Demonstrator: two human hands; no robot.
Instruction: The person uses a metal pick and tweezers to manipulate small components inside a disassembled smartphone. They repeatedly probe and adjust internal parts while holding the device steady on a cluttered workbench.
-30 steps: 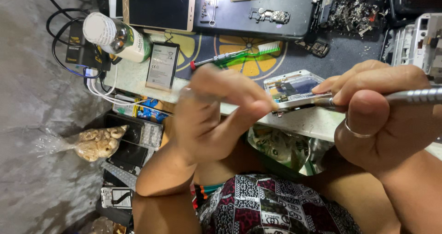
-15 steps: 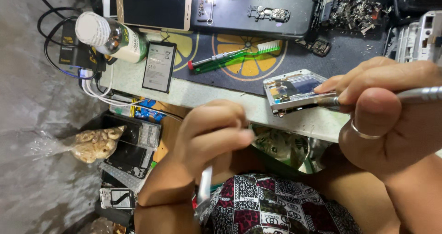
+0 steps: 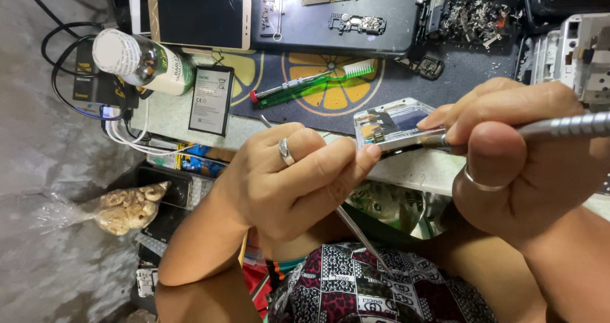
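Note:
A small opened phone frame [image 3: 389, 123] with exposed parts lies at the near edge of the work mat. My left hand [image 3: 286, 177], with a ring on one finger, is closed around thin metal tweezers [image 3: 359, 237], and its fingertips touch the frame's left edge. The tweezers slant down toward my lap. My right hand [image 3: 515, 158] grips a grey metal tool handle [image 3: 565, 126]. The tool's tip rests on the frame's right side.
On the mat lie a green toothbrush [image 3: 321, 81], a flat black battery [image 3: 211, 100], a smartphone [image 3: 200, 14] and a dark tray [image 3: 330, 24] with small parts. A bottle [image 3: 143, 59] and cables [image 3: 121, 129] sit at the left. A bag of nuts [image 3: 124, 208] lies below.
My left hand dropped from the phone frame toward my lap, then rose back to the frame with the tweezers in it. My right hand kept its tool on the frame.

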